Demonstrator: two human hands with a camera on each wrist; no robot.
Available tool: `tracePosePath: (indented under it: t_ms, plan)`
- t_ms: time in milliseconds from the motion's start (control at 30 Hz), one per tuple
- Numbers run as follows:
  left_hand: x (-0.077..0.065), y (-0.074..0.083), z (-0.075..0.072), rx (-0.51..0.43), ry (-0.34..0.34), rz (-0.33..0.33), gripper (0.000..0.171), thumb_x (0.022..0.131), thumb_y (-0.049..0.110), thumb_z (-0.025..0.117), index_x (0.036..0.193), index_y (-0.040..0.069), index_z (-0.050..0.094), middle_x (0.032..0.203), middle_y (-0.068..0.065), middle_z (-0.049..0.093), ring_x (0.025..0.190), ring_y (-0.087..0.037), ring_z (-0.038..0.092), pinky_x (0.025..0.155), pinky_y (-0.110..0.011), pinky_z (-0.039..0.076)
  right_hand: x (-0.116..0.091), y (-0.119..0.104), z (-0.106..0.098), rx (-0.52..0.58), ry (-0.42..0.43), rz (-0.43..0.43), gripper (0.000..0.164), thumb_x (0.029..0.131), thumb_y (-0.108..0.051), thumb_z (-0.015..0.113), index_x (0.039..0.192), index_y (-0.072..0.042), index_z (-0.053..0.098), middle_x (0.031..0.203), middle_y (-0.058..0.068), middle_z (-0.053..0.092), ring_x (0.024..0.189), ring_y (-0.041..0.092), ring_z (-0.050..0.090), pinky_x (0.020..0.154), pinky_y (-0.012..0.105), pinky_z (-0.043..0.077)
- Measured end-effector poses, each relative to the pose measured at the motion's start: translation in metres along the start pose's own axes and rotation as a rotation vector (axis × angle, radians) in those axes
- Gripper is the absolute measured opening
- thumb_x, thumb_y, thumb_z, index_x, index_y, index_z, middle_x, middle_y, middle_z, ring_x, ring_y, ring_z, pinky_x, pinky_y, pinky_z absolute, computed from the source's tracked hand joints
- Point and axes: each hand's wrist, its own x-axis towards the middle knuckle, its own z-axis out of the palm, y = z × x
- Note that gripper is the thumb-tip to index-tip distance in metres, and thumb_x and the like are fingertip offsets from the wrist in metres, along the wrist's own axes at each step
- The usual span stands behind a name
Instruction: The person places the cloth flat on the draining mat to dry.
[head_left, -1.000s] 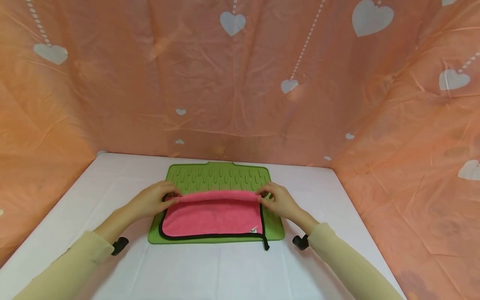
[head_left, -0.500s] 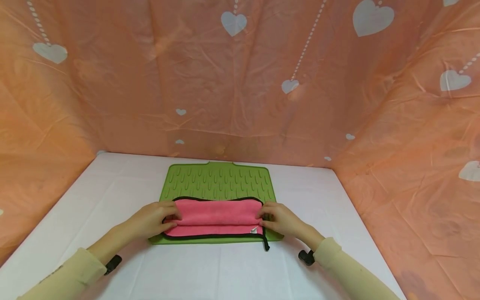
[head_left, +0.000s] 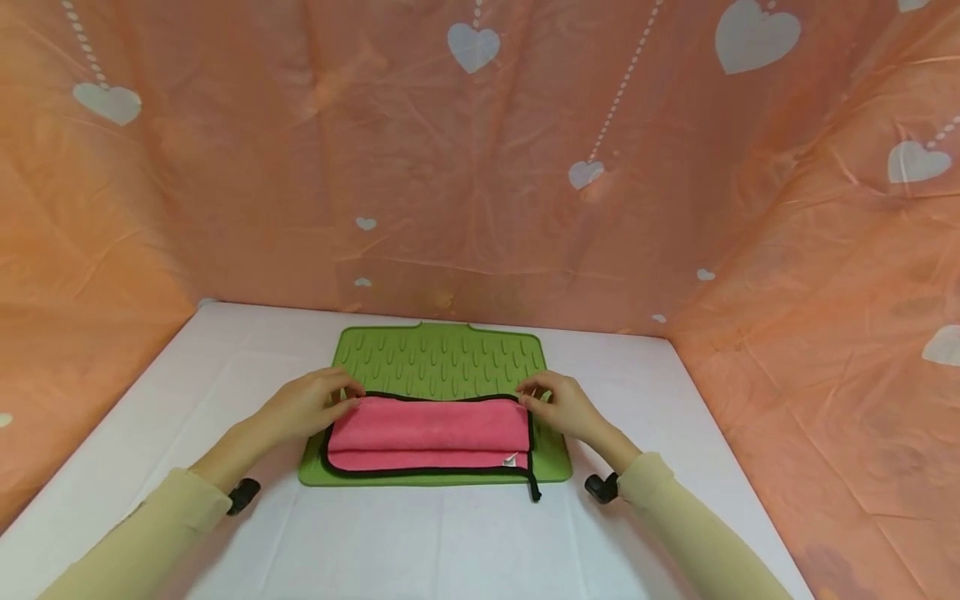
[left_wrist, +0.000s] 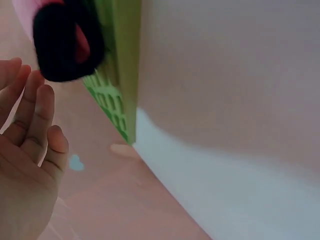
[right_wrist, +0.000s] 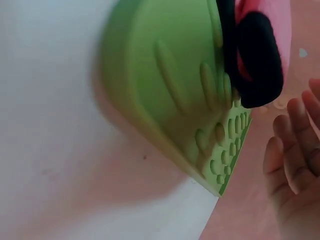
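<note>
A pink cloth (head_left: 431, 423) with black trim lies folded in layers on the green ridged mat (head_left: 442, 358). A strip of its lower layer, with a small white label (head_left: 511, 460), shows at the front. By the cloth's far left corner is my left hand (head_left: 311, 404), fingertips close to the edge; the left wrist view shows its fingers (left_wrist: 37, 112) loosely bent beside the rolled black trim (left_wrist: 45, 50). At the far right corner my right hand (head_left: 561, 407) hovers likewise, and in the right wrist view its fingers (right_wrist: 285, 155) stand slightly apart from the trim.
A white-covered table (head_left: 375, 542) bears the mat. An orange sheet with pale hearts (head_left: 480, 167) walls the back and sides. A black trim loop (head_left: 535, 492) hangs past the mat's front edge. Black wrist pieces (head_left: 242, 496) sit below both sleeves.
The raised fold of the cloth came down toward the person and now lies flat. Both hands first moved nearer with it, then let go and went back to the far corners.
</note>
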Motion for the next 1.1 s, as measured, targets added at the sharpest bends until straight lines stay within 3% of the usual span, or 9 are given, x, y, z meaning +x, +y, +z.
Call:
tracePosePath:
  t_ms: [333, 500, 700, 933, 1100]
  plan:
    - [0.028, -0.022, 0.007, -0.048, -0.09, -0.111, 0.016, 0.098, 0.012, 0.071, 0.111, 0.003, 0.075, 0.098, -0.004, 0.073, 0.084, -0.016, 0.064, 0.071, -0.037, 0.054, 0.025, 0.017, 0.007, -0.023, -0.065, 0.084, 0.021, 0.097, -0.014, 0.07, 0.113, -0.003, 0.076, 0.103, 0.009, 0.075, 0.09, 0.02, 0.07, 0.078, 0.035, 0.056]
    - [0.036, -0.026, 0.011, -0.075, -0.138, -0.11, 0.016, 0.099, 0.013, 0.07, 0.11, 0.003, 0.075, 0.097, -0.004, 0.074, 0.09, -0.022, 0.069, 0.08, -0.047, 0.057, 0.032, 0.023, 0.012, -0.058, -0.105, 0.104, 0.02, 0.099, -0.017, 0.07, 0.113, -0.005, 0.077, 0.105, 0.007, 0.076, 0.097, 0.022, 0.071, 0.088, 0.041, 0.056]
    - [0.038, -0.027, 0.014, -0.081, -0.158, -0.091, 0.013, 0.098, 0.01, 0.069, 0.108, 0.003, 0.075, 0.096, -0.003, 0.074, 0.093, -0.023, 0.069, 0.085, -0.05, 0.057, 0.034, 0.023, 0.014, -0.068, -0.133, 0.106, 0.019, 0.099, -0.016, 0.07, 0.112, -0.005, 0.077, 0.107, 0.008, 0.077, 0.106, 0.027, 0.071, 0.096, 0.046, 0.055]
    - [0.036, -0.029, 0.014, -0.109, -0.184, -0.103, 0.012, 0.098, 0.009, 0.069, 0.107, 0.003, 0.075, 0.101, -0.006, 0.075, 0.099, -0.028, 0.07, 0.09, -0.053, 0.057, 0.032, 0.024, 0.014, -0.064, -0.151, 0.106, 0.016, 0.098, -0.015, 0.071, 0.109, -0.007, 0.077, 0.1, 0.004, 0.077, 0.096, 0.019, 0.07, 0.088, 0.039, 0.056]
    - [0.033, -0.032, 0.014, -0.124, -0.171, -0.071, 0.01, 0.096, 0.008, 0.07, 0.103, 0.003, 0.076, 0.099, -0.007, 0.075, 0.098, -0.03, 0.07, 0.089, -0.054, 0.056, 0.031, 0.025, 0.013, -0.052, -0.172, 0.097, 0.015, 0.096, -0.014, 0.072, 0.108, -0.007, 0.078, 0.097, 0.003, 0.077, 0.092, 0.015, 0.07, 0.085, 0.036, 0.056]
